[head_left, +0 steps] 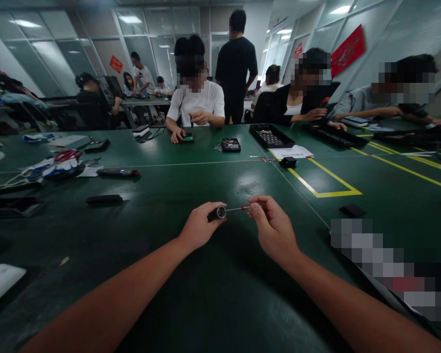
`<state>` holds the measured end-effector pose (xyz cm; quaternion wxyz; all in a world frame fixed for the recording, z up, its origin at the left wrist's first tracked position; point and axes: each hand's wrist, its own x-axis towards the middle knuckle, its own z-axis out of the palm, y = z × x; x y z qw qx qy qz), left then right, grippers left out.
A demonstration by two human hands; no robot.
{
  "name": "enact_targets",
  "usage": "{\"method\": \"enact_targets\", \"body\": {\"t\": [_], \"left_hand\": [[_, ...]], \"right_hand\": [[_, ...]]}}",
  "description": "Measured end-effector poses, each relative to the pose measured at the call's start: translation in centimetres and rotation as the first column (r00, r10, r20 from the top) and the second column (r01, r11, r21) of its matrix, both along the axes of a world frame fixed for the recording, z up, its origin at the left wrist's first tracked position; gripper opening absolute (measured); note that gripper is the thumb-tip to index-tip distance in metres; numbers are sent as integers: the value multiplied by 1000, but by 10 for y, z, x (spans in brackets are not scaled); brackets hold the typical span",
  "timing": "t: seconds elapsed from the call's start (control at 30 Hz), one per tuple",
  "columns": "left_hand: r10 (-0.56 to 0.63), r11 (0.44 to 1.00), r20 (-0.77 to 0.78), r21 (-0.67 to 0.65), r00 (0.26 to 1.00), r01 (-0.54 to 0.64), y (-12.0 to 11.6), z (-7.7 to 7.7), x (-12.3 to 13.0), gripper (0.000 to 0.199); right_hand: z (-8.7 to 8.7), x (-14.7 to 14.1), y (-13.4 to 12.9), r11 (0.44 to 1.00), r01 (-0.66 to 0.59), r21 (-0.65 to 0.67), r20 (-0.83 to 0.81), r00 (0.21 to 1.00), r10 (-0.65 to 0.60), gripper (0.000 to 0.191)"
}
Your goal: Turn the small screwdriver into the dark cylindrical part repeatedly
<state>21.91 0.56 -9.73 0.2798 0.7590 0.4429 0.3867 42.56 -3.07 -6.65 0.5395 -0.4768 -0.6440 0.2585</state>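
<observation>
For this bit I'd hold the black tube (221, 212) steady in the left hand (201, 224), which has it clamped between thumb and fingers, and square up the screwdriver (245, 207) before twisting. The right hand (274, 224) has its handle pinched. Go light tbh, leaning on it could make the tip skid into the left hand. Can't tell if the tip's seated. Tube's at 2 o'clock from the left hand, 9 o'clock from the right; the hands themselves are apart.
</observation>
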Motion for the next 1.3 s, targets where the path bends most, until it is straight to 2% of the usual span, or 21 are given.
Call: {"method": "enact_targets", "body": {"t": [0.17, 0.27, 0.37, 0.47, 0.5, 0.57, 0.73, 0.83, 1.03, 1.13, 1.23, 1.3], "left_hand": [[-7, 1000, -4, -6, 1000, 7, -1, 0, 1, 33], [7, 1000, -8, 2, 1000, -7, -2, 1, 1, 35], [-9, 998, -65, 60, 998, 13, -3, 5, 0, 35], [9, 988, -188, 156, 982, 21, -3, 11, -2, 33], [28, 986, -217, 167, 976, 9, -3, 12, -4, 34], [59, 989, -237, 149, 970, -24, -1, 12, -6, 35], [88, 993, -221, 98, 971, -68, 3, 7, -8, 36], [87, 995, -204, 72, 975, -74, 3, 7, -8, 34], [94, 995, -117, 51, 989, -89, 3, 7, -7, 28], [90, 995, -101, 52, 991, -85, 2, 7, -7, 31], [86, 994, -100, 72, 991, -79, 0, 13, -8, 34], [84, 995, -145, 72, 986, -74, -1, 21, -9, 28]], "right_hand": [[-1, -3, -2, 1000, -12, -28, -4, 1000, 12, 26], [-3, -5, 1, 999, 15, -47, -62, 998, -18, 28], [-6, -2, 12, 989, 8, -148, -275, 960, -49, 30], [-7, 4, 23, 941, -149, -305, -535, 844, -40, 31], [-6, 5, 25, 942, -134, -308, -564, 823, -67, 31], [-6, 6, 26, 961, -78, -267, -539, 838, -82, 31], [-2, 1, 15, 990, 22, -138, -299, 952, -63, 30], [1, -1, 11, 993, 59, -100, -212, 974, -79, 28], [0, -2, 9, 994, 50, -93, -184, 981, -67, 26], [0, -2, 9, 994, 38, -101, -183, 981, -56, 26], [1, -1, 8, 995, 38, -92, -185, 981, -55, 26], [3, 0, 7, 995, 44, -86, -186, 981, -59, 25]]}}
